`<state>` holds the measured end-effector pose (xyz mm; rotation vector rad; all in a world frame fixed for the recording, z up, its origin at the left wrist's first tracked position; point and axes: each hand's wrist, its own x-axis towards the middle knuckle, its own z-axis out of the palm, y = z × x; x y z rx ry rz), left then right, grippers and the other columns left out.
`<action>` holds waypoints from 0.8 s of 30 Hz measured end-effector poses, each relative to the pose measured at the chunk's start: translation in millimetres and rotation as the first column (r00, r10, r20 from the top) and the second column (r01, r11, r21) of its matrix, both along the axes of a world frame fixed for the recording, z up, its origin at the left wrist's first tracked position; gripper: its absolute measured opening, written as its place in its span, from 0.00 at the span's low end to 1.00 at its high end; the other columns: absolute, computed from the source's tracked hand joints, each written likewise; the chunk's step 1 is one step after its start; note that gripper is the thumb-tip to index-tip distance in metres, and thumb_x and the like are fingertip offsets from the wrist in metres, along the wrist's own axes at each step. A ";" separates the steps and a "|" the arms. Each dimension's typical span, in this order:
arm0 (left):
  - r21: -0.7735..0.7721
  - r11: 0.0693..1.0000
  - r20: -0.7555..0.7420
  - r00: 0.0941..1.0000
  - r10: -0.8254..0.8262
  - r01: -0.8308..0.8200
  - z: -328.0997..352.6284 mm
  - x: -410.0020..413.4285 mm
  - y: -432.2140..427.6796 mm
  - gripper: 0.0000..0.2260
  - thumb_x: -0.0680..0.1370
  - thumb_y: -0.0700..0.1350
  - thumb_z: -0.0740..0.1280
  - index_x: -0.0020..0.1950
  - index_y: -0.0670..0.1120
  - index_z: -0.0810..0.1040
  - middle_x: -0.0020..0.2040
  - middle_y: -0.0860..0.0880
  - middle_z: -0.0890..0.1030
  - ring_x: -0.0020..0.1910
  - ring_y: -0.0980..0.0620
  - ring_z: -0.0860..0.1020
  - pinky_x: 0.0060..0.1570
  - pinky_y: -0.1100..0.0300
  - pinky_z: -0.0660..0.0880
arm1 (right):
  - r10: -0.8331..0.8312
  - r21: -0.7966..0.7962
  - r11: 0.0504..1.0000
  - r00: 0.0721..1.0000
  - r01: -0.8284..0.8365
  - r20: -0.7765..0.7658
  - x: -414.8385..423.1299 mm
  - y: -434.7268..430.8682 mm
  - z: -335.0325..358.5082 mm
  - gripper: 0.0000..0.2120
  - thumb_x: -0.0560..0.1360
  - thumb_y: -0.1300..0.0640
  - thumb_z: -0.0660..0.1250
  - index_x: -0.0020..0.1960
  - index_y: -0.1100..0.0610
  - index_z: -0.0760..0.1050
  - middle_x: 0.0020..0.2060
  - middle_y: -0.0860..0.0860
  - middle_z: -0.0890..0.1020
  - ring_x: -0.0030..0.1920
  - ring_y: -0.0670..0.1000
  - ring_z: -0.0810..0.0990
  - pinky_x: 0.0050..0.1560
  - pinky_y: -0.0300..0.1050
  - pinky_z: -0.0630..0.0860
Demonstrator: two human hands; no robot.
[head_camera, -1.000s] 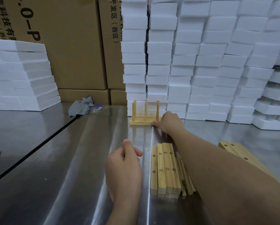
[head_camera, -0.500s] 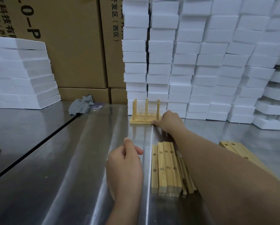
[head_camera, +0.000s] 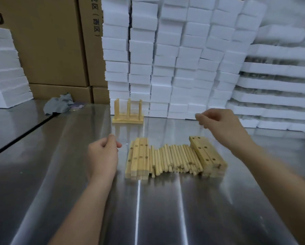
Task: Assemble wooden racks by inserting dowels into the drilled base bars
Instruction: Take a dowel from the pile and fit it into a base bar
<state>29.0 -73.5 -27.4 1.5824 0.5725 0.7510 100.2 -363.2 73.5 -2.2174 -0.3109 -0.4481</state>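
A steel worktop (head_camera: 59, 174) was seen filling the lower half of the view, with a dark seam running across it at the left. Behind it, a tall wall of white foam blocks (head_camera: 174, 59) was stacked in columns. Brown cardboard boxes (head_camera: 47, 50) with printed characters were stood to the left of that wall. A lower stack of foam slabs (head_camera: 5, 73) was set at the far left edge.

The right hand (head_camera: 220, 126) was held raised above the worktop, to the right of the wooden parts and touching none of them. Its fingers were loosely bent and blurred, and nothing was seen held in it. The left hand (head_camera: 103, 154) was rested on the worktop just left of the parts. It was curled into a fist with the thumb tip laid on the forefinger, and nothing was seen gripped.

Between the two hands, a loose pile of dowels (head_camera: 176, 158) was laid flat, side by side. It was flanked on the right by a stack of drilled base bars (head_camera: 206, 154) and on the left by a row of further base bars (head_camera: 139, 156), with the holes facing up.

Farther back, against the foot of the foam wall, one assembled rack (head_camera: 127, 114) was stood with its dowels upright. A crumpled grey cloth (head_camera: 59, 103) was left near the boxes.
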 end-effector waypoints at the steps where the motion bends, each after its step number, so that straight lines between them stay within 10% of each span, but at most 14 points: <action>1: 0.027 1.000 -0.016 1.000 -0.007 0.008 -0.8 -0.6 -0.4 0.13 0.78 0.60 0.63 0.37 0.63 0.84 0.33 0.53 0.84 0.35 0.47 0.80 0.40 0.54 0.72 | -0.050 0.040 0.998 0.998 0.049 0.023 -11.3 -18.0 -11.6 0.14 0.80 0.41 0.69 0.42 0.48 0.84 0.38 0.41 0.85 0.40 0.40 0.82 0.42 0.46 0.76; 12: 0.242 0.893 -0.348 0.893 -0.285 0.379 -1.5 6.8 3.6 0.27 0.75 0.66 0.74 0.26 0.50 0.75 0.25 0.57 0.74 0.30 0.55 0.74 0.40 0.56 0.69 | -0.156 0.291 0.935 0.973 0.201 -0.171 -11.8 -70.6 -103.7 0.20 0.83 0.39 0.63 0.45 0.53 0.84 0.39 0.50 0.87 0.44 0.55 0.85 0.53 0.56 0.81; 24: 0.275 0.875 -0.357 0.887 -0.293 0.399 4.5 -1.3 6.8 0.24 0.80 0.61 0.72 0.40 0.39 0.82 0.37 0.43 0.81 0.41 0.49 0.81 0.48 0.53 0.74 | -0.107 0.329 0.929 0.973 0.171 -0.204 -7.8 -70.8 -106.7 0.21 0.81 0.40 0.63 0.45 0.54 0.85 0.41 0.51 0.87 0.42 0.54 0.83 0.44 0.50 0.76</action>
